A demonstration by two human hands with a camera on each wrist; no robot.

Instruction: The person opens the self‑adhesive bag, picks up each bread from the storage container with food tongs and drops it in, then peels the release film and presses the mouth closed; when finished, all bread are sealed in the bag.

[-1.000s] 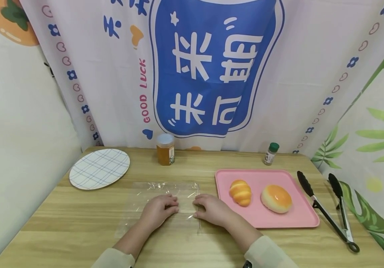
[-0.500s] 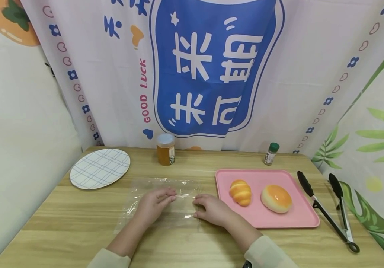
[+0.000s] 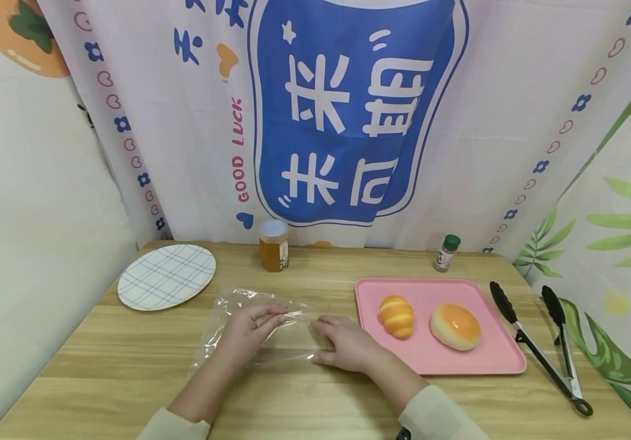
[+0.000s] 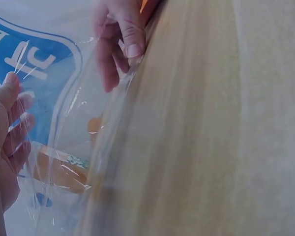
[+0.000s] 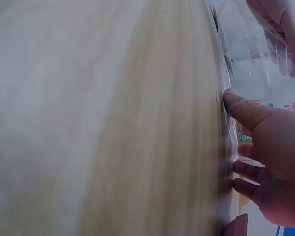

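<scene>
Over the table's (image 3: 293, 403) front edge, pale sleeves (image 3: 444, 415): reaching in, both hands working ahead of them.
Tongs (image 3: 546, 366): lying spread near the right edge, loop end pointing toward the front right corner, no hand touching them.
Right hand (image 3: 348, 343): resting at the film's right side, thumb and fingers standing apart, not visibly gripping.
Left hand (image 3: 249, 333): appearing to be pinching the film between thumb and forefinger, well apart from the tray and just short of the right hand.
Clear film (image 3: 279, 349): lying about midway between front and back edges, left of the tray, looking like a thin bag; its left part is bunching and catching light, with nothing showing inside.
Progress: probably early; the film is being handled, perhaps its layers being parted, but glare is hiding whether any mouth is opening, so that step is looking unfinished.
Pink tray (image 3: 425, 360): carrying a croissant (image 3: 396, 317) near its left edge and a round bun (image 3: 455, 327) toward its right edge, both sitting untouched.
Checked plate (image 3: 167, 277): lying bare by the back left corner.
Amber jar (image 3: 274, 250), green-capped bottle (image 3: 446, 253): standing along the back edge, both looking closed.
</scene>
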